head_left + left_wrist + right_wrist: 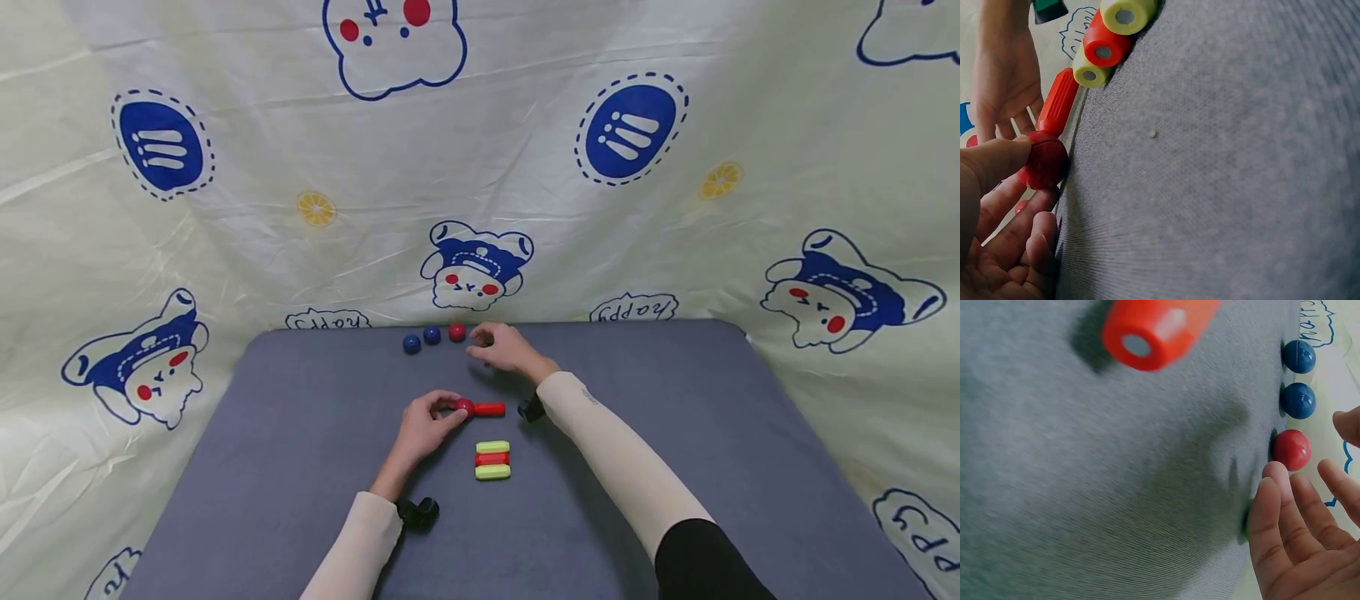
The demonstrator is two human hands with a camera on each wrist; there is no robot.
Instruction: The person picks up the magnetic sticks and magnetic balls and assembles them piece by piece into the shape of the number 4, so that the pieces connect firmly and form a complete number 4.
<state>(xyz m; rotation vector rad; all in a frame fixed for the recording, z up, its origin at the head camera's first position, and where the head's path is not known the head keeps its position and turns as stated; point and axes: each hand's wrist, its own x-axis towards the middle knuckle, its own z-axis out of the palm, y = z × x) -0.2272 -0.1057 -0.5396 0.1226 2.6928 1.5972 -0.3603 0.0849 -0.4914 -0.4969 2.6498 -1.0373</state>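
My left hand (422,427) pinches a red ball (1049,164) between thumb and fingers, low over the table. A red rod (491,409) extends from that ball to the right, end against it. My right hand (507,347) is at the back of the table, fingers spread and holding nothing. Just beyond its fingertips lies a second red ball (1292,450). Behind those fingers, a green thing (1247,520) is mostly hidden. Nearer the front, two yellow-green rods (492,472) lie side by side with another red rod (492,459) between them; round grey discs show on their ends.
Two blue balls (412,344) sit along the back edge, left of the loose red ball. A grey cloth covers the table (315,467). Behind it hangs a pale printed curtain (247,250). Dark cameras are strapped at both wrists.
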